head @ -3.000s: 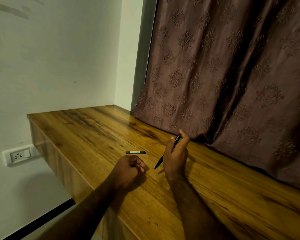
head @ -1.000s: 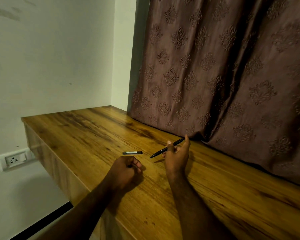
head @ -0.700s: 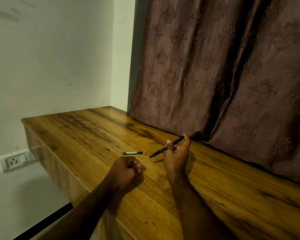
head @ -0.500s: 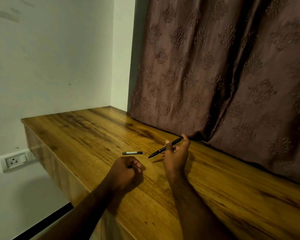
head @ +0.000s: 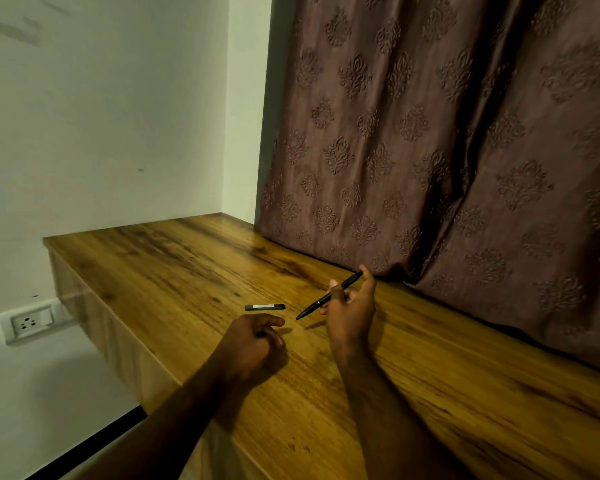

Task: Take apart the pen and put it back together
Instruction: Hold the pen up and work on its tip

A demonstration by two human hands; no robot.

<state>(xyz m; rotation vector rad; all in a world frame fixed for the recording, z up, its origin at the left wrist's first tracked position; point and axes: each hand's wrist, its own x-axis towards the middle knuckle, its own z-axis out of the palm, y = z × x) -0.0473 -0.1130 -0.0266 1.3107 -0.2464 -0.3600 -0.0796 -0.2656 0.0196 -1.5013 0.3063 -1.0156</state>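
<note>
My right hand (head: 352, 315) holds a slim black pen (head: 317, 303) just above the wooden desk (head: 430, 375), thumb at its upper end, tip slanting down to the left. A short black pen piece with a light stripe (head: 265, 307) lies flat on the desk, left of the pen tip. My left hand (head: 252, 341) rests on the desk below that piece as a loose fist; whether it holds anything small is hidden by the curled fingers.
A brown patterned curtain (head: 447, 150) hangs along the desk's back edge, close behind my right hand. The desk's front edge (head: 118, 341) drops off left of my left hand. A white wall socket (head: 28, 323) sits below the desk's left end.
My right hand has turned the pen from steep to nearly level, its tip now pointing left toward the piece on the desk. My left fist and the lying piece have stayed put.
</note>
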